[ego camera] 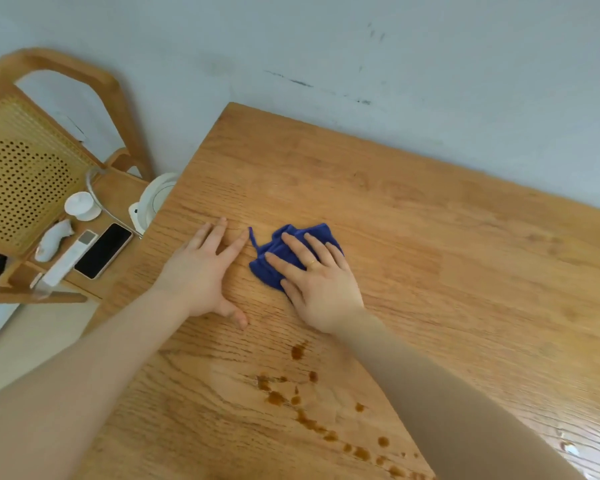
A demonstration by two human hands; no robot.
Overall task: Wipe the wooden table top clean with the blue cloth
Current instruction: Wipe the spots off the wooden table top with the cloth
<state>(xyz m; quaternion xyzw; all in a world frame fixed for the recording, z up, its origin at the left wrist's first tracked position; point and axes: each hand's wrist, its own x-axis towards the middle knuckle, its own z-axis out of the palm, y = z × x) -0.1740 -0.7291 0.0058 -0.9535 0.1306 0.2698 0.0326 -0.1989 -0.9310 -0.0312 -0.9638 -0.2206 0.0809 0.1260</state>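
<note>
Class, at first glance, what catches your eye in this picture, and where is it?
The blue cloth stands out mid-table, pressed flat under the right hand. Brown spill spots dot the wooden table top nearer the camera, unwiped. The left hand lies flat beside the cloth.

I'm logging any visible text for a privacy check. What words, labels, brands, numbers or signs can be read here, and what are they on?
None can be read.
Phone: screen dark, no text showing.
White remote: small display too blurred to read.
White kettle: no legible marking.
Blue cloth under the right hand, left hand and wooden table top: no lettering.
</note>
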